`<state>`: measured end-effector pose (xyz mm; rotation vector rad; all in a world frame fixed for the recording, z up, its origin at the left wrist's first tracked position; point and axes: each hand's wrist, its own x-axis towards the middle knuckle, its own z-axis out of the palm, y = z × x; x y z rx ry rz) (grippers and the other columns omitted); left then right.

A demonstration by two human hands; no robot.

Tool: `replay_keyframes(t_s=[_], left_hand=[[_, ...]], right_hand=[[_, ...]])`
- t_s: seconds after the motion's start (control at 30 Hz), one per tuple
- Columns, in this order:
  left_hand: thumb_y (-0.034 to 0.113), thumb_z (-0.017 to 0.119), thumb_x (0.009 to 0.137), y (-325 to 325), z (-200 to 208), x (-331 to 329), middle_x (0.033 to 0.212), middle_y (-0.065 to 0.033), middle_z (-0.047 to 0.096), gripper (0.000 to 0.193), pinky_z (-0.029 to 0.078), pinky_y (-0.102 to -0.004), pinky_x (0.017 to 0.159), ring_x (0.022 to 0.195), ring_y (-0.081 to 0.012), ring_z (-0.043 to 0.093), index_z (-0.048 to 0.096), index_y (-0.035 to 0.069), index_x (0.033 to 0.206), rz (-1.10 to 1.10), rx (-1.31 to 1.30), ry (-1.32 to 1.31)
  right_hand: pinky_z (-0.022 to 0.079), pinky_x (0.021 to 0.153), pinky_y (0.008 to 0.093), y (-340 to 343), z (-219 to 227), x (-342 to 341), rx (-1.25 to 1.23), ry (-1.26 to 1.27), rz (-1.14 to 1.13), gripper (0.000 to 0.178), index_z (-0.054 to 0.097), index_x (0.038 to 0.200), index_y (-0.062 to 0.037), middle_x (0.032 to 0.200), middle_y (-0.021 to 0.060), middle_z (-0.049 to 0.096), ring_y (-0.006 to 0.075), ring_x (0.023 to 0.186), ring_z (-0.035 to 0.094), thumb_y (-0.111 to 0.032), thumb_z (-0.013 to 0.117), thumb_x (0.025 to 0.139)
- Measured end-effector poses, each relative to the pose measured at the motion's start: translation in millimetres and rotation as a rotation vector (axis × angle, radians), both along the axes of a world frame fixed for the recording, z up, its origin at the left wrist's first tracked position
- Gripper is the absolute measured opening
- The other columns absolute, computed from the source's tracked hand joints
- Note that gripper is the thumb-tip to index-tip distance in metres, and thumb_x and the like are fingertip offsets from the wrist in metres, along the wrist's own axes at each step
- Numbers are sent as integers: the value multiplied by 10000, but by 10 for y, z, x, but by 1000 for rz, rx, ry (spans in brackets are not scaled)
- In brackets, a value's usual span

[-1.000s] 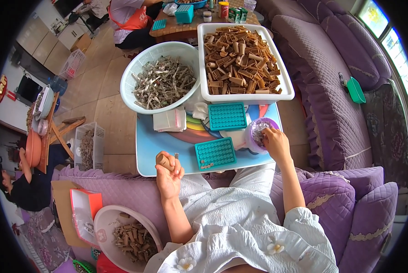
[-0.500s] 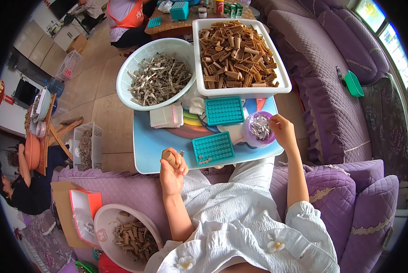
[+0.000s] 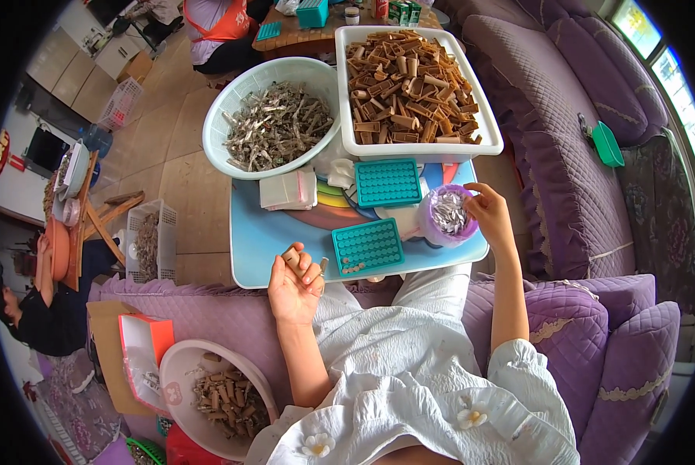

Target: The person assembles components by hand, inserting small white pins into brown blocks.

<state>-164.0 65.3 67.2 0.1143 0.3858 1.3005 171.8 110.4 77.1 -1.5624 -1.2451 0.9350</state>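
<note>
Since the earlier frame, both hands sit lower and nearer the body. Left hand is raised palm-up at the table's near edge, fingers curled around a small brown tube, just left of the near teal tray. Right hand, arm extended, reaches the purple cup of silver bits, fingertips pinched at its right rim; whether it grips anything cannot be told.

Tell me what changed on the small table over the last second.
Little moved. The left hand still holds a small brown tube at the table's near edge. The right hand stays at the purple cup of silvery bits, fingers at its rim. The teal trays, bowl and white tub kept their places.
</note>
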Motion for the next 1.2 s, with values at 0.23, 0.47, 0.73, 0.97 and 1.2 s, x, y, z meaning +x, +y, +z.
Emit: replay_keyframes(t_s=[0.23, 0.47, 0.73, 0.97, 1.2], left_hand=[[191, 461, 841, -22, 52, 108, 905, -75, 518, 285, 426, -280, 661, 727, -181, 485, 426, 53, 1088, 6, -119, -188], [192, 537, 810, -133, 142, 390, 946, -60, 522, 355, 474, -251, 600, 771, -162, 523, 408, 72, 1118, -128, -82, -210], [274, 455, 853, -253, 289, 563, 942, -41, 529, 360, 467, -206, 496, 685, -133, 534, 399, 45, 1125, -201, -90, -93], [310, 430, 862, -309, 323, 610, 835, -14, 503, 372, 426, -172, 447, 617, -100, 516, 404, 40, 1117, -203, -70, 62], [345, 400, 867, -371, 344, 694, 751, -5, 486, 391, 413, -159, 386, 573, -98, 548, 377, 56, 1129, -208, -111, 184]], right_hand=[[367, 493, 167, -4, 57, -98, 68, 108, -31, 115, 538, 887, 11, 645, 16, 539, 42, 549, 464, -65, 510, 805], [388, 511, 172, -151, 235, -831, 161, 429, 126, 65, 476, 869, -16, 710, 30, 547, 47, 576, 468, -62, 487, 824], [455, 704, 296, -387, 482, -1496, 331, 182, 367, 81, 519, 802, 14, 924, 105, 533, 170, 858, 535, 46, 522, 728], [470, 645, 281, -446, 502, -1492, 457, -34, 367, 98, 544, 759, -5, 837, 108, 577, 228, 777, 590, 50, 562, 680], [479, 633, 288, -498, 440, -1427, 453, -74, 417, 114, 534, 749, -10, 807, 107, 581, 241, 779, 600, 75, 556, 677]])
